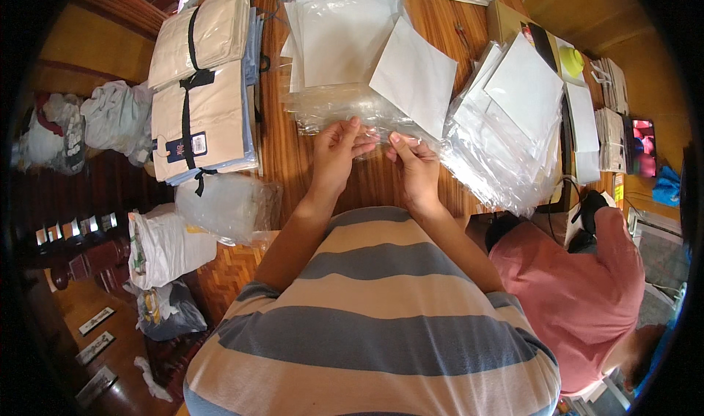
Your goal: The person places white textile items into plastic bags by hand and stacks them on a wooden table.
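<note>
My left hand (339, 152) and my right hand (415, 161) are raised over the wooden table (293, 159), both pinching the near edge of a clear plastic bag (345, 104). The bag lies stretched away from me, with a white card sheet (414, 75) resting on it at an angle. My fingertips are close together at the bag's opening. A stack of more clear bags with white sheets (506, 122) lies just right of my right hand.
Folded beige garments tied with black ribbon (202, 86) are stacked at the left. A loose plastic bag (227, 207) sits at the table's near-left edge. A person in a pink shirt (572, 284) sits at my right. Bundles of cloth (165, 247) lie on the floor left.
</note>
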